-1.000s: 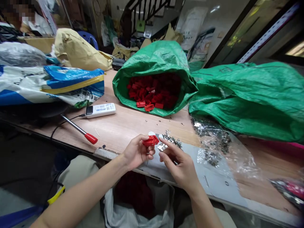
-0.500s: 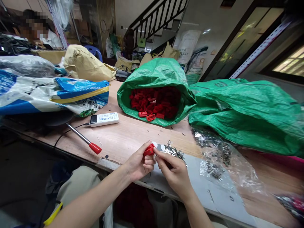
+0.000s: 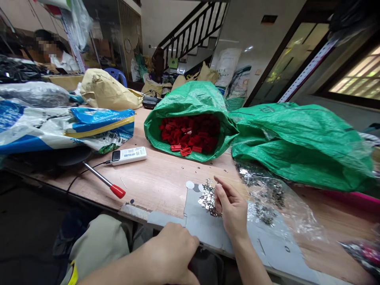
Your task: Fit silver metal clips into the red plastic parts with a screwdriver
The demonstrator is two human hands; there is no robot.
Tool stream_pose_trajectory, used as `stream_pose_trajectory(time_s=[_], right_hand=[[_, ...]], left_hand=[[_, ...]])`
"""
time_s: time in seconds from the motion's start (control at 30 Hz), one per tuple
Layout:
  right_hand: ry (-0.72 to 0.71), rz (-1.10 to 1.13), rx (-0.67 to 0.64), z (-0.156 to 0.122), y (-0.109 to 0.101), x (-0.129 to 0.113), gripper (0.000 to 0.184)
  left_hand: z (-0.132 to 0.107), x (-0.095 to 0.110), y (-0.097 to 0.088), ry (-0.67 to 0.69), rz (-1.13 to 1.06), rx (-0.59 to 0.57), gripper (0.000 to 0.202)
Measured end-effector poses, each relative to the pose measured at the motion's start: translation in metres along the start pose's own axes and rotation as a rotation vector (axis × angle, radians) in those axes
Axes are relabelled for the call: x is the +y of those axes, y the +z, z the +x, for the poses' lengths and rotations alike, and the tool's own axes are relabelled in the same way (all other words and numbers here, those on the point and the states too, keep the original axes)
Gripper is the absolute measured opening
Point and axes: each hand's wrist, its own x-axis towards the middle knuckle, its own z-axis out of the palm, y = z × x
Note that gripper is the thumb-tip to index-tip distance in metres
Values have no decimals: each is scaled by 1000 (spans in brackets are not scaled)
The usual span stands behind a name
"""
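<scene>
My right hand (image 3: 230, 206) rests on the table with its fingers pinched together at a small heap of shiny metal pieces (image 3: 206, 198), which lies on a grey sheet (image 3: 202, 227). My left hand (image 3: 172, 251) is low, at the table's near edge, curled into a fist with the back of the hand toward me; its fingers are hidden and no red part shows in it. Beyond, an open green bag (image 3: 190, 97) lies on its side, full of red plastic parts (image 3: 190, 132), a few of them spilling at its mouth.
A second green bag (image 3: 297, 138) lies to the right, with clear plastic holding more metal pieces (image 3: 267, 196) before it. To the left lie a white remote (image 3: 128, 155), a red-tipped rod (image 3: 118, 191) and a blue-white sack (image 3: 59, 122). A person (image 3: 59, 55) sits far back left.
My left hand has dropped from the table down to its near edge, and the red part it held is out of sight. My right hand has moved right onto the metal heap.
</scene>
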Motion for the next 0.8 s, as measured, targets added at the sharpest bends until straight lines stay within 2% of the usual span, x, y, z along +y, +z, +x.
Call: stream_pose_trajectory(time_s=[0.07,0.13,0.2,0.27,0.37,0.47,0.57,0.67,0.73,0.8], right_hand=[[-44,9,55,0,-3,-3,42],[-110,24,112,5,-9,-6,41],[-154,39,172,14,-19,-5,40],[-157,64,234,26,-31,-3,39],[-143,127,344,41,-49,1,35],[-192,188,448,46,-65,-3,32],[-258,213,543,45,-84,-13,30],[-260,190,640,43,-112,-20,28],[-191,50,651,40,-135,-22,26],[-94,-258,544,33,-157,-22,22]], left_hand=[[6,1,-12,23,-37,89,47],[27,-6,-33,-27,-103,285,33],[60,-22,-54,-168,-145,541,25],[98,-44,-69,-358,-59,781,24],[147,-74,-75,-434,18,826,46],[170,-92,-73,-433,74,823,41],[172,-97,-74,-413,107,830,32],[165,-92,-81,-390,106,872,29],[159,-84,-85,-382,85,915,34],[152,-71,-84,-360,36,959,39]])
